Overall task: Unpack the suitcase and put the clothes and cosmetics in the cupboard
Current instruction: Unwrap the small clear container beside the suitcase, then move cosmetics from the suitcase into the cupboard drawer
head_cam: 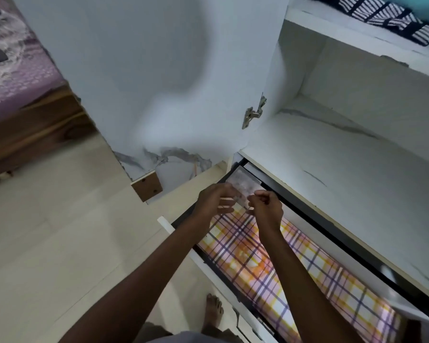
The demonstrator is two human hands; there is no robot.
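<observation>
Pale floor tiles (60, 243) ran under the open cupboard (357, 169), whose white marbled door (146, 82) stood swung out to the left, hung on a metal hinge (254, 112). Beyond the door a bed with a purple patterned cover (13, 78) and a wooden frame showed at the far left. On the cupboard's upper shelf lay a striped black-and-white garment (391, 16) beside something teal at the corner. The wide shelf below it was bare white board with grey veins.

Beneath that shelf a drawer (233, 285) stood pulled out, lined with a plaid sheet (295, 268) in orange, yellow and purple. The person stood over it with both bare arms stretched forward, one bare foot (212, 315) on the tiles beside the drawer front.

Both hands met over the far left end of the drawer, around a small clear flat case (244, 185) that looked like a cosmetics box, its contents too blurred to tell. The left hand (213, 201) had its fingers curled round the near left edge of the case. The right hand (268, 206) pinched the case's near right edge between thumb and bent fingers. The case sat tilted at the drawer's back corner, just under the shelf's lip; whether it rested on the plaid sheet or was held clear of it I could not tell.
</observation>
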